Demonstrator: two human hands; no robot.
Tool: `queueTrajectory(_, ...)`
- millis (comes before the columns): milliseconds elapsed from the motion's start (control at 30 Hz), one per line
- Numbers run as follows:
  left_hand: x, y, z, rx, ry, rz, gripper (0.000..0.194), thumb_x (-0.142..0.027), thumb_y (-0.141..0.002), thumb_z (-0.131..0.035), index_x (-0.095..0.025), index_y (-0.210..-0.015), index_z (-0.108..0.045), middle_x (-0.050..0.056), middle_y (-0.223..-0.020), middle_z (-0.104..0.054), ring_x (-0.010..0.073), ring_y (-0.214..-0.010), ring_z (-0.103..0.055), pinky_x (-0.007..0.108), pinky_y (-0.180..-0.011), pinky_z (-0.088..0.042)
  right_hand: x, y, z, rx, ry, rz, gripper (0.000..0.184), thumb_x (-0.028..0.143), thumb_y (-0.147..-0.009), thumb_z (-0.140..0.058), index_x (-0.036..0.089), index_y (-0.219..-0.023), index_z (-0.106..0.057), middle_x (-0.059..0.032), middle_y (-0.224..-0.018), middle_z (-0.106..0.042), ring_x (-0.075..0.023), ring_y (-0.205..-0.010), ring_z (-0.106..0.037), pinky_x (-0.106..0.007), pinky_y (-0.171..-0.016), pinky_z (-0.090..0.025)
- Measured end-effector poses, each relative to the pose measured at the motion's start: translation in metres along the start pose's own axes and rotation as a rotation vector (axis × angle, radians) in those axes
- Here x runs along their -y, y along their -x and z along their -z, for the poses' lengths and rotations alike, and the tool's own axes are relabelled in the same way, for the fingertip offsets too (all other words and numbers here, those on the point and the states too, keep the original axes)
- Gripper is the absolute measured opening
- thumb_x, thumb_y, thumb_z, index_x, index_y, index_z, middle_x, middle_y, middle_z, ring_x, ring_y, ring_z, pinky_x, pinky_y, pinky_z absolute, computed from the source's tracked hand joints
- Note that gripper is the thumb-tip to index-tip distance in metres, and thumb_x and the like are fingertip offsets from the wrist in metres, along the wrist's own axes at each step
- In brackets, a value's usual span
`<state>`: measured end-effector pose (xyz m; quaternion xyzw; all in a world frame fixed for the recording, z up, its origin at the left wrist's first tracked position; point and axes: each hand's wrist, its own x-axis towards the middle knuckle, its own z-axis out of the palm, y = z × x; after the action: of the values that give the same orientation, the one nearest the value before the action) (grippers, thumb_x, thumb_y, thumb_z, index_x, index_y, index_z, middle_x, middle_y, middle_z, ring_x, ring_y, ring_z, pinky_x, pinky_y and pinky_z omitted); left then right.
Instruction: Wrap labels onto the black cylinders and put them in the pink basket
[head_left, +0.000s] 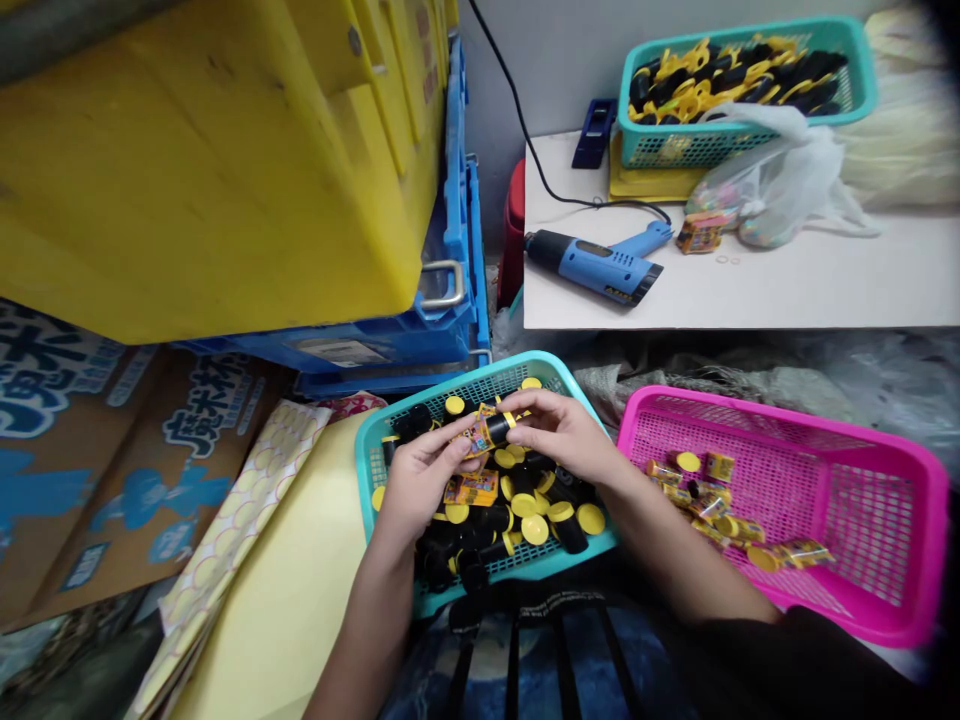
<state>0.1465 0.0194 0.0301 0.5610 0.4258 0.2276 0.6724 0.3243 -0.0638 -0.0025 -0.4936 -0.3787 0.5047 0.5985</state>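
Both my hands hover over a teal basket (366, 452) filled with several black tubes with yellow caps (534, 528). Between them they hold one black tube (491, 431) with an orange printed label partly around it. My left hand (420, 480) grips the labelled end from the left. My right hand (559, 430) pinches the yellow-capped end from the right. Another orange label (471, 489) lies on the tubes just below.
A pink basket (885, 500) at right holds several labelled tubes (731, 525). A white table (787, 285) carries a blue heat gun (600, 262), a plastic bag and another teal basket (750, 85). Yellow and blue crates (225, 170), cardboard boxes and sticker sheets (247, 500) lie left.
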Motion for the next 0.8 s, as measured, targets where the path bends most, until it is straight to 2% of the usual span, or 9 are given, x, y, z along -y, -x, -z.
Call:
queueTrajectory(133,0.001,0.0,-0.003,-0.005,-0.001,-0.011,0.046,-0.04,-0.063,-0.082,-0.017,-0.101,-0.074,0.008,-0.099,-0.075,0.02,-0.079,-0.071,0.032,-0.074,-0.06,-0.003,0.0,-0.008,-0.003,0.014,0.101,0.031,0.035,-0.071,-0.078,0.021,-0.096,-0.068,-0.0052,-0.105,-0.06,-0.0163,-0.094,-0.059,-0.031,-0.085,-0.049)
queueTrajectory(200,0.003,0.002,-0.006,-0.007,0.022,-0.013,0.042,-0.036,-0.061,-0.084,-0.018,-0.097,-0.074,0.008,-0.1,-0.074,0.019,-0.08,-0.07,0.03,-0.074,-0.059,-0.006,0.001,-0.013,0.003,-0.05,0.105,0.031,0.038,-0.068,-0.079,0.021,-0.092,-0.068,-0.0055,-0.105,-0.059,-0.017,-0.097,-0.057,-0.031,-0.085,-0.048)
queueTrajectory(367,0.01,0.008,-0.018,-0.007,0.164,-0.054,0.037,-0.032,-0.062,-0.084,-0.019,-0.095,-0.073,0.007,-0.101,-0.073,0.0181,-0.085,-0.069,0.028,-0.076,-0.057,-0.013,0.005,-0.029,0.08,-0.504,-0.135,0.04,0.052,-0.082,-0.063,0.023,-0.11,-0.063,-0.005,-0.102,-0.06,-0.0135,-0.09,-0.058,-0.028,-0.084,-0.046)
queueTrajectory(433,0.01,0.01,-0.022,-0.025,0.172,-0.093,0.035,-0.031,-0.06,-0.085,-0.019,-0.091,-0.073,0.005,-0.097,-0.074,0.0181,-0.087,-0.069,0.027,-0.078,-0.056,-0.017,0.007,-0.034,0.11,-0.579,-0.171,0.042,0.053,-0.082,-0.064,0.021,-0.109,-0.062,-0.005,-0.1,-0.061,-0.0126,-0.087,-0.058,-0.027,-0.085,-0.046)
queueTrajectory(567,0.009,0.012,-0.026,-0.047,0.13,-0.127,0.034,-0.03,-0.06,-0.085,-0.019,-0.089,-0.073,0.005,-0.096,-0.074,0.0194,-0.091,-0.068,0.029,-0.081,-0.055,-0.023,0.008,-0.037,0.076,-0.517,-0.092,0.035,0.048,-0.082,-0.066,0.02,-0.104,-0.063,-0.0044,-0.102,-0.059,-0.012,-0.09,-0.056,-0.025,-0.087,-0.044)
queueTrajectory(667,0.01,0.015,-0.026,-0.026,0.137,-0.116,0.036,-0.032,-0.06,-0.084,-0.019,-0.091,-0.071,0.005,-0.1,-0.072,0.0193,-0.091,-0.067,0.03,-0.082,-0.054,-0.023,0.01,-0.033,0.068,-0.473,-0.086,0.035,0.046,-0.079,-0.07,0.019,-0.101,-0.062,-0.0036,-0.098,-0.059,-0.012,-0.087,-0.056,-0.025,-0.084,-0.045)
queueTrajectory(733,0.012,0.018,-0.027,0.022,0.152,-0.088,0.037,-0.037,-0.066,-0.081,-0.02,-0.096,-0.068,0.004,-0.1,-0.07,0.0161,-0.081,-0.065,0.029,-0.078,-0.054,-0.02,0.012,-0.03,0.084,-0.49,-0.083,0.042,0.054,-0.083,-0.061,0.02,-0.106,-0.061,-0.0056,-0.1,-0.059,-0.0138,-0.087,-0.056,-0.027,-0.081,-0.047)
queueTrajectory(800,0.013,0.022,-0.03,0.082,0.157,-0.073,0.038,-0.043,-0.076,-0.072,-0.022,-0.106,-0.061,0.004,-0.099,-0.067,0.0131,-0.074,-0.063,0.027,-0.073,-0.053,-0.015,0.014,-0.028,0.104,-0.435,-0.018,0.048,0.059,-0.088,-0.05,0.022,-0.118,-0.057,-0.0077,-0.109,-0.057,-0.0164,-0.091,-0.057,-0.03,-0.08,-0.048)
